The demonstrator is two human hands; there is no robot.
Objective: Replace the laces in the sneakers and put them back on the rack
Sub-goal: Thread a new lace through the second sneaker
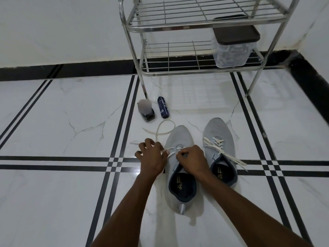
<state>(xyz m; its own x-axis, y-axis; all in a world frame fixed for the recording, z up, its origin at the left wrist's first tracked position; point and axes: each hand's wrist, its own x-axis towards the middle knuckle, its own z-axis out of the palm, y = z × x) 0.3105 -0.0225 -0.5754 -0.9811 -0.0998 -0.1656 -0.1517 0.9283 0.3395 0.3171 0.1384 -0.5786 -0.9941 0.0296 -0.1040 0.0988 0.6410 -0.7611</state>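
Note:
Two grey sneakers stand side by side on the white tiled floor, toes pointing away. On the left sneaker (179,138) a white lace (170,152) crosses the eyelets. My left hand (153,157) pinches one end of that lace at the shoe's left side. My right hand (193,159) pinches the lace over the tongue. The right sneaker (218,129) carries a white lace (220,148) with loose ends trailing right. A cream lace (161,130) lies looped on the floor beyond my left hand. The steel rack (201,70) stands at the back.
A clear plastic box with a dark lid (233,49) sits on the rack's lower shelf. A blue spray can (162,109) and a small dark bottle (146,111) lie on the floor by the rack's left leg. Walls close in behind and at right.

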